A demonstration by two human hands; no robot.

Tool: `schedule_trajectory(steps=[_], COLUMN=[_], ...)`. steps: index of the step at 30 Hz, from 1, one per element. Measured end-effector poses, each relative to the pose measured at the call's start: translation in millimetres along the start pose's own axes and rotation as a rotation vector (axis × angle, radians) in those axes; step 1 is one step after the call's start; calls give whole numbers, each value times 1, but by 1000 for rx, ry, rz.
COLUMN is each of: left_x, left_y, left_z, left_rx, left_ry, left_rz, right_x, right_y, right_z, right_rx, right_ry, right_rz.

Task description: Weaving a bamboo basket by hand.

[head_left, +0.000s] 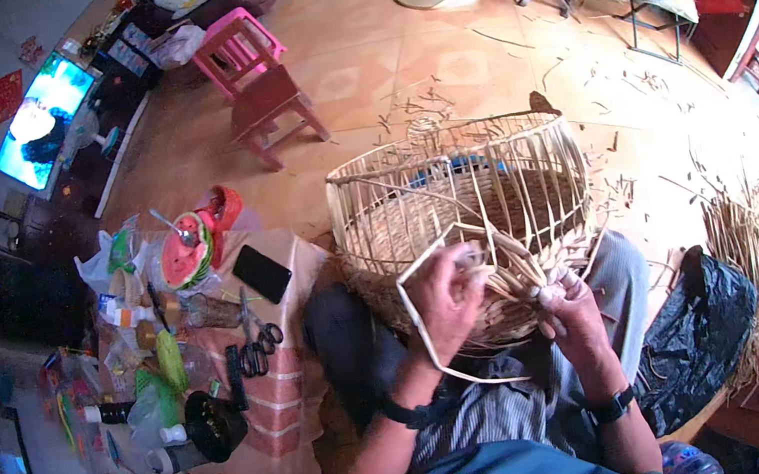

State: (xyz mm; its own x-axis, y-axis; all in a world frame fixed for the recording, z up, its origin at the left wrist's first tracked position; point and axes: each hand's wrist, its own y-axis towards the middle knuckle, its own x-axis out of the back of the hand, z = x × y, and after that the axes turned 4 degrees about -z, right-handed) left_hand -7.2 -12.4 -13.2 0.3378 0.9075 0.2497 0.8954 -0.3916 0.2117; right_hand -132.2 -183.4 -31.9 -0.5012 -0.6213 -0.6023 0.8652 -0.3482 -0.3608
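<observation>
hands (pixel 446 298) weaving bamboo basket (pixel 468 221), cluttered table (pixel 276 397)

Left of the grip: cluttered surface (pixel 286 253) bearing halved watermelon (pixel 183 252), black phone (pixel 261 272), scissors (pixel 258 348). Beyond: pink chair (pixel 242 46), brown stool (pixel 274 108), television (pixel 42 119). Right: black plastic bag (pixel 697 338).

My left forearm comes up from the lower edge, bare from the elbow, angling toward the middle of the view, with a dark band round the wrist. My left hand (pixel 447 301) is raised with its back toward me, fingers curled inward and thumb pressed in, closed in a pinch. My right forearm rises more steeply beside it, also with a dark band at the wrist. My right hand (pixel 563 301) sits just beside the left, slightly lower, knuckles up, fingers bent tight into a closed grip. The two hands are near each other, not touching.
</observation>
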Motion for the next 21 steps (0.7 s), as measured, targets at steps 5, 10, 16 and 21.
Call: schedule_trajectory(steps=[5, 10, 16, 21], left_x=[19, 24, 30, 26], left_y=[3, 3, 3, 8], left_z=[3, -9, 4, -10], left_rx=[-93, -246, -120, -178], left_ry=[99, 274, 230, 243], left_rz=[13, 74, 119, 137], right_x=[-11, -57, 3, 3], right_y=[18, 29, 28, -19], right_z=[23, 32, 42, 18], right_rx=[114, 683, 99, -80], right_ry=[-468, -1566, -198, -627], right_rz=[104, 173, -6, 158])
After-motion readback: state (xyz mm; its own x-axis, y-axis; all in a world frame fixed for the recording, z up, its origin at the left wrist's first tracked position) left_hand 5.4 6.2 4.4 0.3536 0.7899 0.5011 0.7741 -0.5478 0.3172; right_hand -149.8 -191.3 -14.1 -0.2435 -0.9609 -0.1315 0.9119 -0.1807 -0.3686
